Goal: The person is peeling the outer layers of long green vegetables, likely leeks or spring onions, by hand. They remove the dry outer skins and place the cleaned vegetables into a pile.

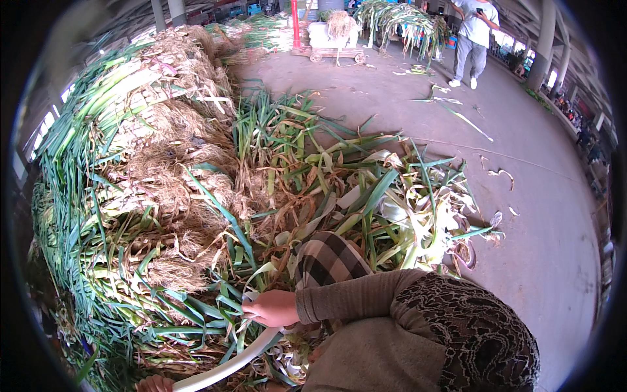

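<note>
My right hand, in a brown-grey sleeve, is closed on pale and green leaves at the upper end of a long green onion. The onion's thick white stalk curves down to the lower left from beneath this hand. At its lower end, by the bottom edge, the curled fingers of my left hand are around it; the rest of that hand is cut off. Beside both hands rises a big pile of long green onions, with fibrous roots facing me and green leaves on the far side.
Loose leaves and peeled layers lie heaped beside my checkered knee. Farther off stand a red post, a low wheeled cart, a load of green onions and a person holding a phone. Concrete columns line the right side.
</note>
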Action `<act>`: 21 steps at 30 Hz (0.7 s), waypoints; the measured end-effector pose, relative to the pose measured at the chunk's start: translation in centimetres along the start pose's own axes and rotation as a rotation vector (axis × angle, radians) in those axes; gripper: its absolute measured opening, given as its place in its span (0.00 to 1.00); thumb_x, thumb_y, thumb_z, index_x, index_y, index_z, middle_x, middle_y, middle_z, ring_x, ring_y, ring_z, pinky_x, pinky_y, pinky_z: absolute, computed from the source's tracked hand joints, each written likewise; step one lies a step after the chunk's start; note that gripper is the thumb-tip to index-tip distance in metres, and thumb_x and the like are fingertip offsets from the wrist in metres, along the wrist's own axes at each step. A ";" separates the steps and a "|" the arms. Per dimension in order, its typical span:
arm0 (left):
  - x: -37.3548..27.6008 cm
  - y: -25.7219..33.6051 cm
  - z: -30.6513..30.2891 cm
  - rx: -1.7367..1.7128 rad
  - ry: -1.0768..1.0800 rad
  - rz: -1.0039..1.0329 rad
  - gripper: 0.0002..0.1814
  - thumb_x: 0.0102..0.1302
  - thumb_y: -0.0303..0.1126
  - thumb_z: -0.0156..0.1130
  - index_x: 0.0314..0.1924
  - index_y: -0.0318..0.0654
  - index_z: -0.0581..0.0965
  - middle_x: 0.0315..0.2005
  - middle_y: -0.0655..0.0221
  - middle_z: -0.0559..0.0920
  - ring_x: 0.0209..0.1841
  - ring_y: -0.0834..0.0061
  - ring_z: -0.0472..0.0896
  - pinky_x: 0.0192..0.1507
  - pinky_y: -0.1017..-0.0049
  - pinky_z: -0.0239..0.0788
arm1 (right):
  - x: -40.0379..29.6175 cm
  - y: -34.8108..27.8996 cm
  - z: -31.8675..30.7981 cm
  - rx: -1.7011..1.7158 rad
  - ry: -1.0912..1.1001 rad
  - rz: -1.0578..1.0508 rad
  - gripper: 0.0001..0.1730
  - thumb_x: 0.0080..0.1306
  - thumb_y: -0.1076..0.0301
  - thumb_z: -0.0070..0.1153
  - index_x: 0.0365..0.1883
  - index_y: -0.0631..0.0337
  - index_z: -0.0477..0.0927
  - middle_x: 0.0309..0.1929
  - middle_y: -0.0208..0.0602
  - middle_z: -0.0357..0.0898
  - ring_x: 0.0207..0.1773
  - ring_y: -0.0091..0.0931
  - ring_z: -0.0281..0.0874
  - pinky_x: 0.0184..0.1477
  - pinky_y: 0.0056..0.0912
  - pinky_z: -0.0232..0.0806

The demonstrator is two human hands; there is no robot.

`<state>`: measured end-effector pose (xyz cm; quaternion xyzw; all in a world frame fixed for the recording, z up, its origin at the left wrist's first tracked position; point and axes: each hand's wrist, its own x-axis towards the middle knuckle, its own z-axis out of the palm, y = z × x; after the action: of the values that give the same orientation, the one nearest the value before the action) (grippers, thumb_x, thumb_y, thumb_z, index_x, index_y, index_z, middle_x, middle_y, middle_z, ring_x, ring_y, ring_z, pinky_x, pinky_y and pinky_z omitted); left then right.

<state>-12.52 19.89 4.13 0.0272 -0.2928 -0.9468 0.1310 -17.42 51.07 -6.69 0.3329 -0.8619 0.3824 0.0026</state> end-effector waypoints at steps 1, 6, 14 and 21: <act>0.0 0.6 -0.4 -0.007 0.002 0.008 0.17 0.50 0.33 0.53 0.10 0.47 0.59 0.10 0.76 0.58 0.13 0.82 0.57 0.13 0.82 0.49 | -0.1 -0.1 -0.4 -0.077 -0.025 -0.008 0.07 0.58 0.72 0.48 0.33 0.65 0.69 0.15 0.36 0.69 0.18 0.29 0.71 0.20 0.32 0.65; 0.0 1.5 -0.8 0.152 0.147 0.075 0.19 0.52 0.34 0.52 0.09 0.49 0.56 0.09 0.77 0.56 0.12 0.81 0.56 0.11 0.81 0.48 | -3.3 3.8 -3.0 -0.469 -0.306 0.363 0.23 0.49 0.60 0.58 0.38 0.64 0.67 0.23 0.42 0.71 0.28 0.35 0.74 0.26 0.38 0.64; -0.4 -0.4 2.4 0.400 0.326 0.210 0.15 0.54 0.36 0.48 0.13 0.47 0.59 0.09 0.78 0.55 0.11 0.82 0.54 0.12 0.81 0.48 | -0.1 -8.4 4.4 0.280 -0.015 -0.391 0.32 0.52 0.60 0.60 0.49 0.72 0.63 0.34 0.44 0.71 0.34 0.31 0.70 0.35 0.34 0.64; -1.3 -0.2 3.4 0.287 0.172 0.070 0.17 0.60 0.37 0.45 0.14 0.47 0.59 0.10 0.78 0.55 0.11 0.84 0.51 0.14 0.83 0.48 | 0.1 -6.7 4.4 0.699 -0.825 -0.003 0.26 0.55 0.53 0.56 0.39 0.68 0.70 0.26 0.37 0.71 0.29 0.27 0.67 0.30 0.32 0.62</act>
<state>-11.72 22.23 6.77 0.1163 -0.4136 -0.8843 0.1830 -12.57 44.86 -5.39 0.4378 -0.6124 0.4837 -0.4465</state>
